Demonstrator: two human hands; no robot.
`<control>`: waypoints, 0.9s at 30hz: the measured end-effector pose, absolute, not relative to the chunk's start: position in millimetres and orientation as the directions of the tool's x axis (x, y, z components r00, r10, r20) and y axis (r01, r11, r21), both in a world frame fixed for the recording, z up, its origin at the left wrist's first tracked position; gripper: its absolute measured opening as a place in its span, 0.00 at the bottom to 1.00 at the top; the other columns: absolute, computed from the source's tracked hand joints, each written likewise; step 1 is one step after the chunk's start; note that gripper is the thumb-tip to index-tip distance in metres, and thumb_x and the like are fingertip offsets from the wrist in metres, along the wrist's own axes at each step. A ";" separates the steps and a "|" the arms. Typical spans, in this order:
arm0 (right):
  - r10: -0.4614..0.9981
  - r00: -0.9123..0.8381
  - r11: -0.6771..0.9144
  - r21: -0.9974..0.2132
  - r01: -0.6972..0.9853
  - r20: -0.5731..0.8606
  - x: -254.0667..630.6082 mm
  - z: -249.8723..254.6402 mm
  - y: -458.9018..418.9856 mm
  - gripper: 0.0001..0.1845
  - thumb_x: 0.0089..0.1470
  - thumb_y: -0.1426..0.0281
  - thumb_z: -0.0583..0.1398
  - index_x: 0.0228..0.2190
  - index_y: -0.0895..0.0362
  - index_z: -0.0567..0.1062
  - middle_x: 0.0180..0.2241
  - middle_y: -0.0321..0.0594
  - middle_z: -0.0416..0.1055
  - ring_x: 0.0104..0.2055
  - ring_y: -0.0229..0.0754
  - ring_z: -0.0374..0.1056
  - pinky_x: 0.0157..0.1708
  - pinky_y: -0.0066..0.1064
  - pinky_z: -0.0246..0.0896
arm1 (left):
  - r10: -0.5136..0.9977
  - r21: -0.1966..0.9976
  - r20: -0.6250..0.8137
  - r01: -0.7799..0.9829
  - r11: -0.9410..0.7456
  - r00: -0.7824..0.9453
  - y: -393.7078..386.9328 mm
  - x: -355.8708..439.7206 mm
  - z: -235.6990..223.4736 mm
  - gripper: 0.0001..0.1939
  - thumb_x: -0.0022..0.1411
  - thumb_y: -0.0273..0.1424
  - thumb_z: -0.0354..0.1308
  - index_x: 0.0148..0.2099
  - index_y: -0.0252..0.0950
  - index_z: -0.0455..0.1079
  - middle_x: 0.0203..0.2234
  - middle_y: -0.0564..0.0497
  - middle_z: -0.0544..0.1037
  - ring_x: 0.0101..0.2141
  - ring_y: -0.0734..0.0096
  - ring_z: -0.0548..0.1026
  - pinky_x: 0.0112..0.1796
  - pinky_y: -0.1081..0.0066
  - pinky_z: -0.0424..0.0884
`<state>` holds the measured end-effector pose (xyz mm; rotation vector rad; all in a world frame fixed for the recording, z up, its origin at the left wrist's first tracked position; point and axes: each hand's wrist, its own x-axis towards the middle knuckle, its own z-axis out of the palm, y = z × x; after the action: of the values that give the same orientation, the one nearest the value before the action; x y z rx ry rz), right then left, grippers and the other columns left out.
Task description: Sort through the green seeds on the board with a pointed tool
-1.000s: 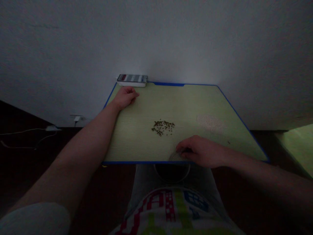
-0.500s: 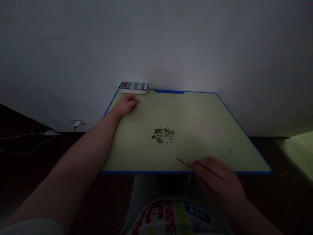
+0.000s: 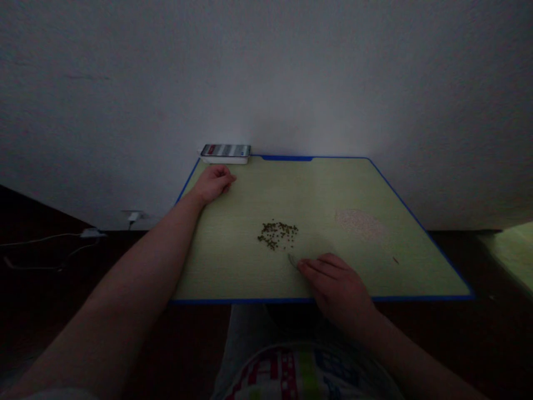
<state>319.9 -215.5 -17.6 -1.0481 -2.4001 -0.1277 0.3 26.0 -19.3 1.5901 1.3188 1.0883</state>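
My right hand (image 3: 337, 280) is closed around a slim pair of tweezers (image 3: 292, 260) above the near part of the table. The tips point toward a loose scatter of small dark-green beans (image 3: 278, 233) and are apart from it. My left hand (image 3: 215, 182) rests on the far left of the tabletop, its fingers curled in, with nothing visible in them. To the right lies a spread of tiny pale grains (image 3: 361, 224). A short dark sliver (image 3: 395, 260) is on the table near those grains.
The pale yellow-green table (image 3: 233, 272) has a blue edge and stands against a wall (image 3: 291, 83). A white box with a phone-like dark top (image 3: 225, 154) sits at its back left corner. Cables and a plug (image 3: 134, 216) are low on the left.
My right hand has moved left and away from me with the tweezers, bringing their tips nearer the beans. My left hand stays in place on the table. The view has shifted slightly.
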 end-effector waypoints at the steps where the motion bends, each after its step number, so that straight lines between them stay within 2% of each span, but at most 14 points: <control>1: 0.651 -0.578 0.704 -0.105 0.703 0.493 320.5 -17.1 -213.6 0.21 0.59 0.82 0.53 0.45 0.61 0.83 0.41 0.44 0.84 0.38 0.45 0.77 0.42 0.36 0.77 | 0.987 0.936 0.130 0.316 -0.153 0.094 26.5 0.0 -19.9 0.13 0.47 0.36 0.64 0.23 0.39 0.62 0.12 0.57 0.66 0.15 0.79 0.60 0.19 0.74 0.55; 6: 0.642 -0.584 0.701 -0.071 0.710 0.498 323.3 -20.1 -207.9 0.20 0.60 0.82 0.54 0.46 0.61 0.82 0.40 0.45 0.84 0.38 0.45 0.77 0.42 0.37 0.76 | 0.987 0.939 0.131 0.307 -0.155 0.097 26.2 0.2 -19.2 0.12 0.47 0.35 0.64 0.23 0.39 0.62 0.11 0.57 0.66 0.14 0.79 0.60 0.18 0.74 0.54; 12: 0.627 -0.607 0.727 -0.088 0.681 0.488 321.0 -26.0 -207.1 0.20 0.60 0.82 0.55 0.48 0.60 0.81 0.43 0.46 0.84 0.40 0.45 0.76 0.44 0.37 0.76 | 0.989 0.937 0.123 0.319 -0.144 0.086 21.7 3.1 -14.5 0.12 0.47 0.35 0.64 0.23 0.39 0.62 0.12 0.57 0.66 0.14 0.79 0.61 0.18 0.74 0.55; 18: 0.631 -0.638 0.731 -0.063 0.679 0.442 313.6 -27.4 -208.2 0.23 0.57 0.84 0.56 0.50 0.61 0.80 0.43 0.48 0.83 0.41 0.47 0.75 0.45 0.39 0.76 | 0.988 0.941 0.126 0.305 -0.146 0.087 22.3 3.4 -15.2 0.12 0.48 0.34 0.63 0.23 0.39 0.62 0.12 0.57 0.66 0.14 0.79 0.61 0.18 0.74 0.54; 27: 0.670 -0.587 0.667 -0.020 0.745 0.454 311.2 -21.4 -210.4 0.21 0.57 0.84 0.55 0.47 0.65 0.82 0.40 0.51 0.83 0.39 0.48 0.75 0.44 0.39 0.76 | 0.986 0.934 0.130 0.320 -0.158 0.108 25.8 -0.3 -19.1 0.13 0.48 0.36 0.64 0.23 0.39 0.62 0.12 0.57 0.65 0.14 0.79 0.60 0.18 0.74 0.54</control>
<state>311.2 -210.4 -21.4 -1.1051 -2.4558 -0.2394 -0.3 25.8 -19.1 1.6044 1.3100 1.0753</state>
